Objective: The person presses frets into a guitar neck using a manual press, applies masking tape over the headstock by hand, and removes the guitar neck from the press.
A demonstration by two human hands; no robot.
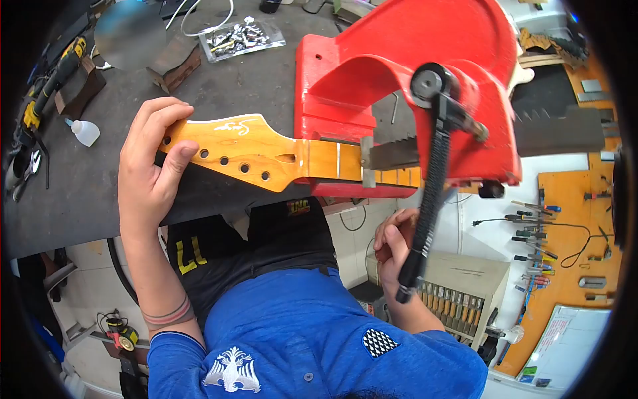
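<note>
My left hand (151, 149) is wrapped round the headstock end of an amber guitar neck (249, 143), thumb on its face and fingers over the far edge. The neck lies under a red arbor press (425, 36), its fretboard running beneath the toothed ram (393, 154). A small metal block (367, 161) at the ram's end sits at the fretboard; whether it presses on a fret I cannot tell. My right hand (393, 246) is closed beside the press's black lever (428, 199), which partly covers it. What those fingers hold, if anything, is hidden.
On the dark bench (73, 193) lie a bag of metal hardware (242, 38), a small squeeze bottle (85, 132), wooden blocks (174, 63) and a yellow-black power tool (50, 83). A tool rack (455, 302) stands below right, and hand tools hang on an orange board (565, 193).
</note>
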